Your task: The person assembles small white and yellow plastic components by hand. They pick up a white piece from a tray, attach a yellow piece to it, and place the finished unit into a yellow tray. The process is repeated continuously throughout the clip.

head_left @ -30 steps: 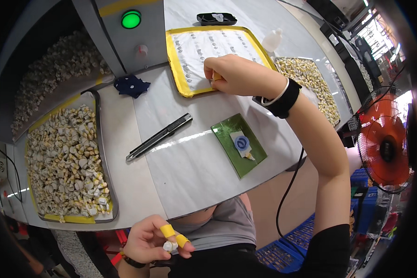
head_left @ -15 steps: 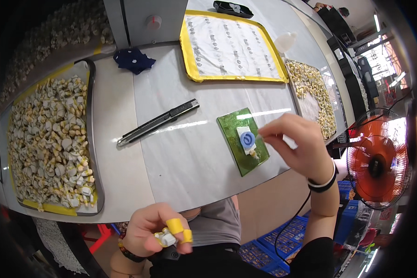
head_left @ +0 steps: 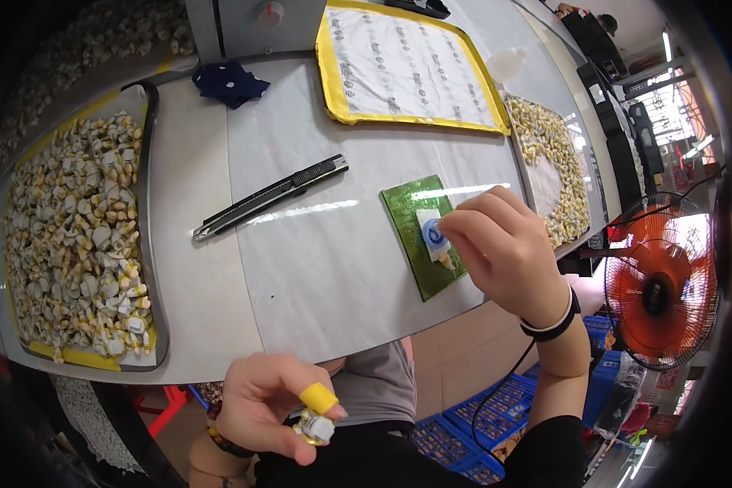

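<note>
Small white piece with yellowish parts (head_left: 320, 428), one, pinched in my left hand (head_left: 267, 400).
Blocky pale top, yellowish edging; finer form too small to make out. Left hand: thumb and fingers closed on the piece, yellow band (head_left: 318, 398) round one finger. Right hand (head_left: 500, 248): fingers curled and bunched at the blue round piece (head_left: 432, 234) over the green plate (head_left: 407, 226); whether they grip anything, I cannot tell.
</note>
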The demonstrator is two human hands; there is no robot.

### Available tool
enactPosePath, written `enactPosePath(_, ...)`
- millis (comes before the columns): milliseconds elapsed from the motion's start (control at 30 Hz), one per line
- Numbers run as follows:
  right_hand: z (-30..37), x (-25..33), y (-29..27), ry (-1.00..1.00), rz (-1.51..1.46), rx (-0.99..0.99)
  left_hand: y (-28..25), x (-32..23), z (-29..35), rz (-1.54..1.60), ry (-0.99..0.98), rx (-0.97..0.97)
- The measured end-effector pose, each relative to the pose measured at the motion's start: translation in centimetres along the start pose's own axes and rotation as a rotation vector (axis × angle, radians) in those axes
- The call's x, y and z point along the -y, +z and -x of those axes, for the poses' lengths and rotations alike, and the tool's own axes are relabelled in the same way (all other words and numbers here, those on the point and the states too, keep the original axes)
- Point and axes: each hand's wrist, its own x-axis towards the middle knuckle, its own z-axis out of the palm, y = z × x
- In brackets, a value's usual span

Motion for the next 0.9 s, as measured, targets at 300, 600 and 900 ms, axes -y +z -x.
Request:
enactPosePath(300, 0.5, -0.1, -1.0, 0.026, 0.037, 0.122, 1.1, -1.0, -0.6, -0.047, -0.349, -0.044)
enactPosePath(600, -0.3, 5.0, -1.4, 0.0, -0.768, -0.078, 0.7, -0.5, -1.4, 0.029, -0.529, 0.034)
enactPosePath(900, -1.0, 5.9, 0.7, -0.059, -1.213, 0.07, -0.5, 0.3, -0.8, 0.242, -0.671, 0.183)
